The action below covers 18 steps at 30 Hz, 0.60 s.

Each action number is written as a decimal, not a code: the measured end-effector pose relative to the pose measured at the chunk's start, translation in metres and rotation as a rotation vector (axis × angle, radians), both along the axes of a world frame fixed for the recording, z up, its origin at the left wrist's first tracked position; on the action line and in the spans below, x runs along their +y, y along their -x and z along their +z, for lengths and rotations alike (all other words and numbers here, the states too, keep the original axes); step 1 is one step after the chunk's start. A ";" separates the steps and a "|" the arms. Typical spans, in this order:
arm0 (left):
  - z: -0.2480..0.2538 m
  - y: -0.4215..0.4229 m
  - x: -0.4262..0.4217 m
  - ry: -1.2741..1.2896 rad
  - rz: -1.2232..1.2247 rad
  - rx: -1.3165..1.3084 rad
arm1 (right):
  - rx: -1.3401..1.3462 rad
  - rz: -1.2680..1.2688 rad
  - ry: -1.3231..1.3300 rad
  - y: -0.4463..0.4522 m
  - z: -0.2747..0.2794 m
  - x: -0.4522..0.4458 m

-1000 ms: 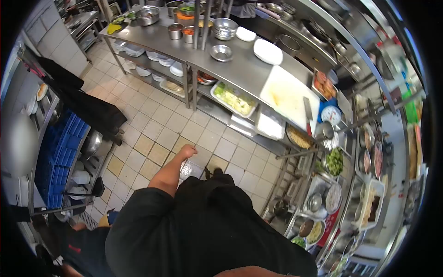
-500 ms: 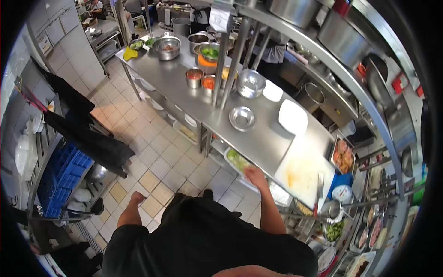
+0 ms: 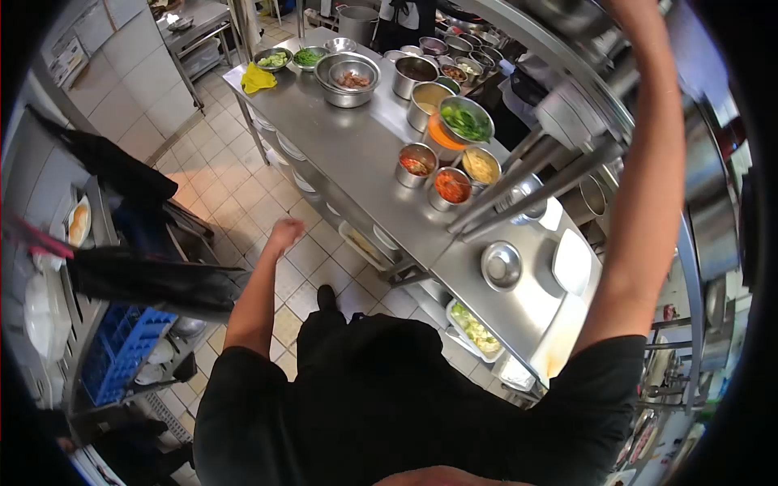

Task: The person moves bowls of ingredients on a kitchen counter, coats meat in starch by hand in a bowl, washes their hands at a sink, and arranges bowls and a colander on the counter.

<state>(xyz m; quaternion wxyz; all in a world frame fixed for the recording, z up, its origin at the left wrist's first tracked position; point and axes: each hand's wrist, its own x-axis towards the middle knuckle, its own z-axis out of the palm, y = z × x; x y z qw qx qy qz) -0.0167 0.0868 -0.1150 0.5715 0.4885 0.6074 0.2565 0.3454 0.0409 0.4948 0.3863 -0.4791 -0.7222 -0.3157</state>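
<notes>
My left hand [image 3: 284, 233] hangs over the tiled floor beside the steel table [image 3: 356, 150]. Its fingers look loosely curled, with nothing visible in them. My right arm reaches up across the right side to the overhead steel shelf [image 3: 559, 61]. Only the wrist end of my right hand [image 3: 636, 12] shows at the top edge; its fingers are out of sight, near the pots on that shelf. Below the raised arm lie a small steel bowl [image 3: 502, 266], a white square plate [image 3: 572, 263] and a partly covered white cutting board [image 3: 559, 340].
Steel pots of red sauce [image 3: 451, 186], green leaves [image 3: 466, 121] and yellow food [image 3: 481, 166] stand on the table. Farther back are nested bowls [image 3: 348, 79] and a yellow cloth [image 3: 258, 78]. Shelf posts [image 3: 506, 190] rise from the table. At left are black cloth [image 3: 162, 279] and a blue crate [image 3: 121, 348].
My right hand has risen from beside the table's lower edge to the overhead shelf. My left hand has swung forward and right. The view has turned, and the table's far end appears closer.
</notes>
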 end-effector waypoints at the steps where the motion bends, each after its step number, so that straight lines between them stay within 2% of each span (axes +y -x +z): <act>1: 0.014 -0.009 0.035 -0.050 -0.003 -0.043 | -0.087 -0.113 -0.079 -0.012 0.014 0.026; 3: 0.070 -0.033 0.092 -0.138 -0.048 -0.150 | 0.061 -0.444 0.360 -0.044 0.057 0.078; 5: 0.066 -0.044 0.171 -0.219 -0.235 -0.117 | -0.609 -0.697 0.422 -0.057 0.069 0.094; 6: 0.079 -0.052 0.198 -0.212 -0.233 -0.166 | 0.007 -0.716 0.668 -0.094 0.072 0.120; 7: 0.096 -0.062 0.218 -0.202 -0.233 -0.213 | 0.096 -0.575 0.817 -0.097 0.065 0.120; 9: 0.135 -0.077 0.246 -0.155 -0.260 -0.258 | -0.058 -0.488 1.000 -0.103 0.060 0.127; 10: 0.140 -0.078 0.265 -0.159 -0.255 -0.247 | -0.120 -0.472 1.071 -0.109 0.059 0.134; 11: 0.141 -0.079 0.281 -0.162 -0.252 -0.239 | -0.153 -0.520 1.108 -0.119 0.060 0.144; 13: 0.138 -0.077 0.302 -0.146 -0.230 -0.242 | -0.157 -0.530 0.998 -0.152 0.058 0.156; 15: 0.131 -0.053 0.319 -0.124 -0.174 -0.245 | -0.092 -0.425 0.691 -0.212 0.057 0.168; 18: 0.109 -0.001 0.346 -0.122 -0.151 -0.145 | -0.194 -0.884 0.948 -0.090 0.054 0.140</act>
